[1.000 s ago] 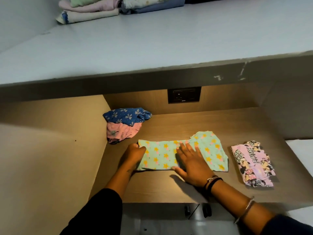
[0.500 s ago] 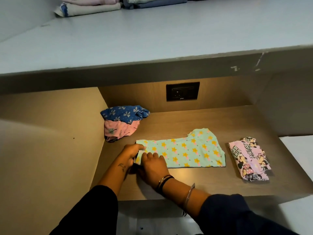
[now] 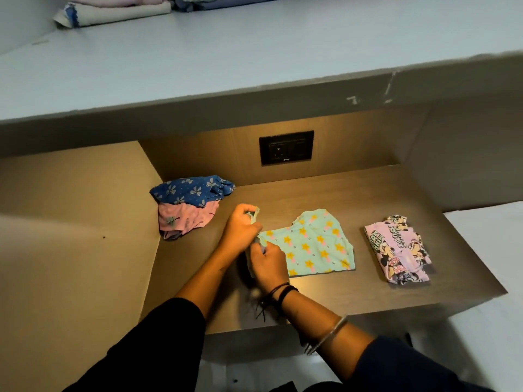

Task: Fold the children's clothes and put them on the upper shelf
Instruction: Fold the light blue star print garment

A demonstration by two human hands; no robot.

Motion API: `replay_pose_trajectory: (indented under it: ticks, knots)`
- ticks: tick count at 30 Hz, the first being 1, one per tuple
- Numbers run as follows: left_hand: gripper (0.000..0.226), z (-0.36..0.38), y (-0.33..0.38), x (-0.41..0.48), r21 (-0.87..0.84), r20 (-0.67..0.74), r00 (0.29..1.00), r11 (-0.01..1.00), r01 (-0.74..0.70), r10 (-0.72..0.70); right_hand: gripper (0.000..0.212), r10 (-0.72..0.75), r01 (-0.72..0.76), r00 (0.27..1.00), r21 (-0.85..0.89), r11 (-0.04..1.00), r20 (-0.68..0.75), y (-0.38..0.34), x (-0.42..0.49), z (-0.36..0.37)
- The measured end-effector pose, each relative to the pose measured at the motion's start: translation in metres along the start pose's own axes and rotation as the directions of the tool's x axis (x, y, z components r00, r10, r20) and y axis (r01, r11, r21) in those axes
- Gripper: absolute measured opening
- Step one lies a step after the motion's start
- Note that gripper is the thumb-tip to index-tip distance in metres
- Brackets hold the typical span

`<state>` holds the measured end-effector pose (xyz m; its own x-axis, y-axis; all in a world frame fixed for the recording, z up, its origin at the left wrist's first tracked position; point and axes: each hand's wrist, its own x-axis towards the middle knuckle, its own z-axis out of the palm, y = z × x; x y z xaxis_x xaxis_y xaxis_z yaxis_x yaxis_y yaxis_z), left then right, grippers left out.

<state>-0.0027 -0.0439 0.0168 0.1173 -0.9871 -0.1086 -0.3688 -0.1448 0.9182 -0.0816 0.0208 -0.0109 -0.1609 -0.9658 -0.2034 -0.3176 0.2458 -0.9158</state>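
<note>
Two hands work the left end of a mint-green children's garment printed with yellow stars point(image 3: 314, 244), which lies on the lit wooden lower shelf point(image 3: 368, 199); its right part rests flat on the wood. Left hand point(image 3: 240, 227): fingers curled round the far corner of that end, which is lifted off the surface. Right hand point(image 3: 267, 264): fingers curled, pinching the near corner of the same edge. Judgement: a crosswise fold is in hand, with the left end about to go over the right. The next move calls for carrying both corners across together and level, setting the edge down square on the opposite side, then pressing the fold flat. Placing comes after that: the pale grey upper shelf point(image 3: 254, 52) carries a stack of folded clothes point(image 3: 113, 12) at its far left. Well to the right of the green piece lies a lilac cartoon-mouse print garment point(image 3: 396, 250), seemingly folded. A crumpled blue bow-print garment point(image 3: 192, 190) sits on a crumpled pink garment point(image 3: 184, 219) in the far left corner, both apparently not yet folded. A black wall socket point(image 3: 285, 147) sits in the back panel.
</note>
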Motion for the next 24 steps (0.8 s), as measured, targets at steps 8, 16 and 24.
replay_pose_trajectory:
  ticks: [8,16,24]
  knots:
    - [0.022,0.041,0.002,-0.006,-0.138,0.104,0.994,0.989,0.047,-0.033,0.031,0.220,-0.215,0.975,0.120,0.969,-0.029,0.053,0.007,-0.062]
    - [0.039,0.018,-0.046,-0.014,0.171,-0.182,0.914,0.904,0.393,-0.363,0.031,0.054,-0.057,0.998,-0.366,0.929,-0.019,0.061,0.006,-0.097]
    - [0.012,0.026,-0.030,-0.007,-0.048,0.101,0.813,0.813,0.580,-0.574,0.068,-0.347,0.531,0.845,-0.722,0.443,0.408,0.032,-0.007,-0.048]
